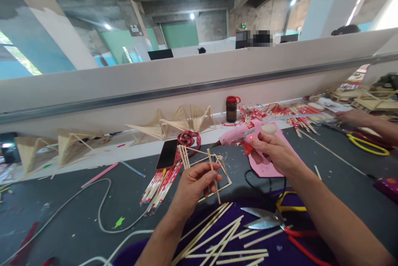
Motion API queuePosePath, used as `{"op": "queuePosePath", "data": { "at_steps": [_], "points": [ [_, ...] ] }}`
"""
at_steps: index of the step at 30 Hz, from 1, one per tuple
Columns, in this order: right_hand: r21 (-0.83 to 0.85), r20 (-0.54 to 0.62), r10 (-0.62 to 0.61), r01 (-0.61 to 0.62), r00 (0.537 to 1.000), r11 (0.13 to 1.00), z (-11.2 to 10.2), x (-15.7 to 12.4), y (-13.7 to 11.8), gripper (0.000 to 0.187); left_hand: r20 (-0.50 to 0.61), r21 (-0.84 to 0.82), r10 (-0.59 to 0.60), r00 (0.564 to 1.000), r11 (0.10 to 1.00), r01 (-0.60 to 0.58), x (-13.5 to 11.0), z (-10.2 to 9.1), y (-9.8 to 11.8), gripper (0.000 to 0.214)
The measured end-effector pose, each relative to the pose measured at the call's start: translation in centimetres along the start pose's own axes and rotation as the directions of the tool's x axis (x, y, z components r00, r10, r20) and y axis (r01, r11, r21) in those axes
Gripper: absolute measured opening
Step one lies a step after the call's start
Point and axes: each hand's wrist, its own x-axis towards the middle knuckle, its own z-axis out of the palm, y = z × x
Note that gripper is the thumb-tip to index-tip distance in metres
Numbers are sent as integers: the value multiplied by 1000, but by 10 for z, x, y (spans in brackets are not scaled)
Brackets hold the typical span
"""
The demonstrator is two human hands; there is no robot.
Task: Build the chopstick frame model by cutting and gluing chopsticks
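My left hand [199, 181] pinches a thin wooden stick [214, 176] upright between thumb and fingers. Behind that hand, a small frame of glued sticks [224, 169] lies on the dark table, partly covered by my fingers. In my right hand [272, 152] is a pink glue gun [238, 134], its nozzle pointing left above the frame and a red light glowing on its body. Below my hands, loose sticks [224, 233] are spread over a purple cloth [194, 229]. Open scissors [264, 218] with red and yellow handles lie beside them, partly behind my right forearm.
A phone [167, 154] rests on wrapped stick packets [161, 185]. Finished stick models [183, 121] line the wall, near a brown bottle [231, 109] with a red lid. White cables [102, 212] cross the left side. At right, another person's arm [367, 121] reaches in near yellow-handled scissors [368, 145].
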Motion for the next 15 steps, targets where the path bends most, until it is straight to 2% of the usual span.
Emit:
{"op": "queuePosePath", "data": {
  "at_steps": [9,15],
  "points": [
    [90,7,11,-11,1000,996,2,0,1,29,4,30,-23,1000,999,23,0,0,0,24],
    [46,26,4,-5,1000,999,3,0,-3,31,0,32,-22,1000,999,22,0,0,1,26]
  ]
}}
